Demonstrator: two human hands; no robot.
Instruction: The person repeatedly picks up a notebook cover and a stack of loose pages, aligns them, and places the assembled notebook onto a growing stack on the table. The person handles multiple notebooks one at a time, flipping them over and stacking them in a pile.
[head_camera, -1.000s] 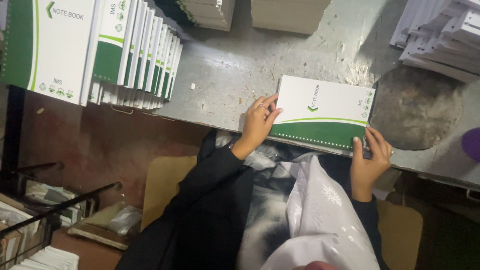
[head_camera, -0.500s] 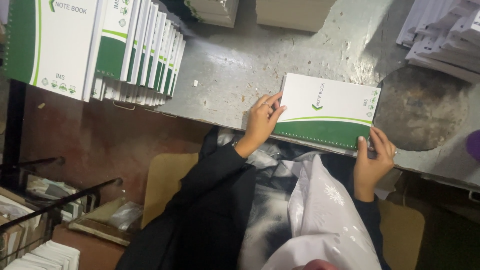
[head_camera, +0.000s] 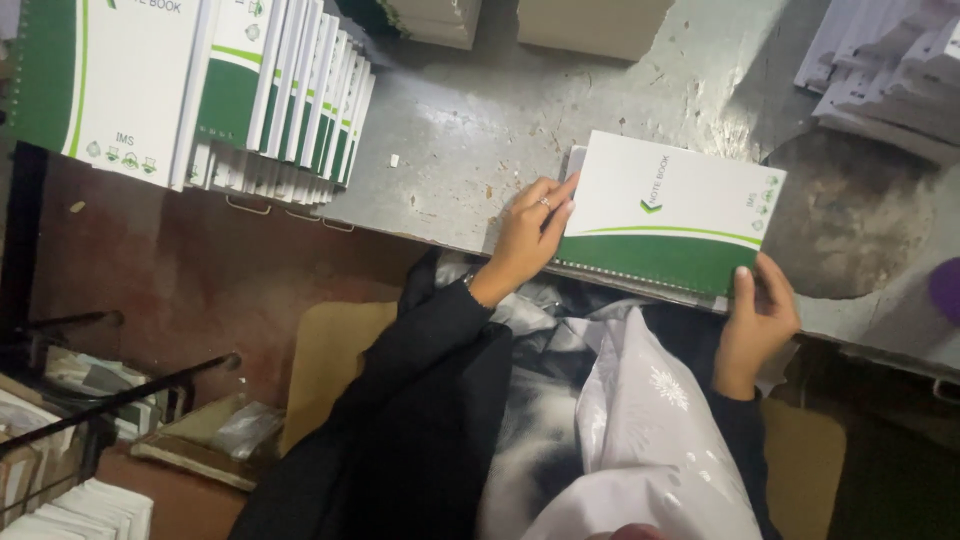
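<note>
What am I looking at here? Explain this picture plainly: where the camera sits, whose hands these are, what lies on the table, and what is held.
The camera is worn on a person's head and looks down, so both hands are that person's own. The left hand rests on the left edge of a white and green spiral-bound notebook, and the right hand grips its near right corner. The notebook lies flat at the near edge of a scuffed grey metal table. At the far left stands a row of matching white and green notebooks. Stacks of white paper blocks lie at the far right. Black sleeves and a white cloth fill the lap below.
</note>
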